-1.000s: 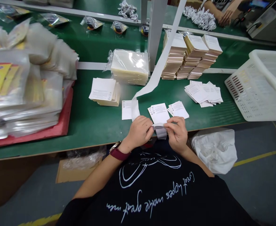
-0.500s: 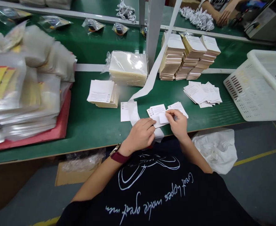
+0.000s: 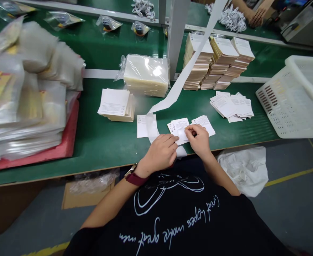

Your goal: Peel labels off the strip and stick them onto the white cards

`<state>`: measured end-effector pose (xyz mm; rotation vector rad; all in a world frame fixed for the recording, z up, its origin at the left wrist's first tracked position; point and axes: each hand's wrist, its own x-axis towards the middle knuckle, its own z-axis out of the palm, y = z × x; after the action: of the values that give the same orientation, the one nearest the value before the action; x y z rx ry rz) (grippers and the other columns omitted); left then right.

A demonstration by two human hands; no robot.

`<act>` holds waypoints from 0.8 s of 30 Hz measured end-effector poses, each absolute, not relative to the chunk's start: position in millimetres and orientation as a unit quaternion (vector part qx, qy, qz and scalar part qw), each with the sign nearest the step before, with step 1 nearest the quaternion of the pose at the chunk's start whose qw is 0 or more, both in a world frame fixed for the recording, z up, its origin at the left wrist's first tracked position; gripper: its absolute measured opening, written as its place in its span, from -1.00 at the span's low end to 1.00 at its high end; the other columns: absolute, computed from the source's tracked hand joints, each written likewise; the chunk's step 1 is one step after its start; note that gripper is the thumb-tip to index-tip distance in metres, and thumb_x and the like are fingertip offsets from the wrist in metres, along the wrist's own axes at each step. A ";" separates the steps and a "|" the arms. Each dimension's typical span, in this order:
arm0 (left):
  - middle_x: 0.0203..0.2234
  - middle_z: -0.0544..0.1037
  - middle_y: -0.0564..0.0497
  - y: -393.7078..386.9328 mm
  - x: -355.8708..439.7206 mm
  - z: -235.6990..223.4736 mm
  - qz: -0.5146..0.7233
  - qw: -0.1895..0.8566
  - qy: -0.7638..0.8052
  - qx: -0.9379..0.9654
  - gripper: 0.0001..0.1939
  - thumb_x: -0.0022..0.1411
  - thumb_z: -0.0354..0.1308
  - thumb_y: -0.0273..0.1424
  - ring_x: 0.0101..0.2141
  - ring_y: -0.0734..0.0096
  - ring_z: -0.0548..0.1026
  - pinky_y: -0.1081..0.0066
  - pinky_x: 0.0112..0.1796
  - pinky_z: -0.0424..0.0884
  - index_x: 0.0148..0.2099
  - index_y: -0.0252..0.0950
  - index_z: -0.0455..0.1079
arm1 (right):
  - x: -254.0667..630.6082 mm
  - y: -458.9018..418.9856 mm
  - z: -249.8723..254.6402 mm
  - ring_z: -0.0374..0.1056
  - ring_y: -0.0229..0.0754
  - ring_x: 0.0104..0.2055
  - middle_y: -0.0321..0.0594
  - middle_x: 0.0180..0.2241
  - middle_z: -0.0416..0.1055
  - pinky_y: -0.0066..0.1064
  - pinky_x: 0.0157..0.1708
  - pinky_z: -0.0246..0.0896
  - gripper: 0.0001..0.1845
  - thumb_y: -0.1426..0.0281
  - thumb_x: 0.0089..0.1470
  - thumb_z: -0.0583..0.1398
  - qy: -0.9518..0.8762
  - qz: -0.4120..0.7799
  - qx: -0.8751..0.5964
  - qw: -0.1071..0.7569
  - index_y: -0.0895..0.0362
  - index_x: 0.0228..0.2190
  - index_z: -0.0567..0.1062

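Note:
My left hand (image 3: 163,149), with a watch on its wrist, has its fingers closed against the near left edge of a printed white card (image 3: 180,124). My right hand (image 3: 200,139) pinches a small white label (image 3: 182,133) by its right side, low over that card. The label's contact with the card is hard to make out. A long white paper strip (image 3: 177,87) hangs from above, crosses another card (image 3: 141,126) and passes beneath my left hand. More printed cards (image 3: 205,124) lie just beyond my right hand.
A card stack (image 3: 115,101) and wrapped clear sleeves (image 3: 147,71) stand left of the post (image 3: 177,39). Tall card stacks (image 3: 199,64), loose cards (image 3: 232,105) and a white basket (image 3: 276,103) are rightward. Bagged packs (image 3: 38,117) fill the left. A co-worker's hands (image 3: 256,17) show behind.
My right hand has moved slightly left and brought the small label down over the card. My left hand stays nearly in place. The whole view has shifted a little.

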<state>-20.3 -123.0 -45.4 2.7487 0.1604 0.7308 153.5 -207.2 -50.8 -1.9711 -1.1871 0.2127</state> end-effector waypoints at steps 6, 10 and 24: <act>-0.03 0.56 -0.17 -123.1 -19.7 -47.4 0.240 0.142 0.057 0.959 -0.84 0.16 0.06 -0.56 -0.09 0.11 0.47 0.11 -0.12 0.44 -0.27 -0.36 0.48 | 148.5 -206.3 -52.8 0.31 -0.12 -0.33 -0.27 -0.48 0.44 -0.23 -0.17 0.07 -0.86 0.40 0.12 0.13 -0.506 0.032 -0.800 0.321 0.08 -0.44 0.47; -0.06 0.58 -0.15 -123.3 -19.6 -48.8 0.253 0.134 0.058 0.956 -0.84 0.16 0.08 -0.55 -0.11 0.10 0.47 0.12 -0.14 0.45 -0.26 -0.39 0.48 | 149.1 -206.8 -46.8 0.32 -0.07 -0.31 -0.21 -0.45 0.47 -0.22 -0.19 0.02 -0.77 0.36 0.14 0.13 -0.509 0.008 -0.826 0.241 0.11 -0.16 0.49; -0.01 0.57 -0.13 -122.1 -20.3 -50.2 0.253 0.137 0.048 0.957 -0.83 0.17 0.07 -0.56 0.00 0.03 0.49 0.07 -0.12 0.46 -0.24 -0.36 0.49 | 157.4 -204.5 -49.7 0.32 -0.05 -0.26 -0.21 -0.39 0.43 -0.19 -0.17 0.17 -0.59 0.34 0.11 0.17 -0.473 0.039 -0.814 0.335 0.09 0.01 0.40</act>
<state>-20.3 -122.1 -50.2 2.7686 0.1389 0.7310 157.4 -204.5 -49.7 -2.1245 -1.2340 0.1005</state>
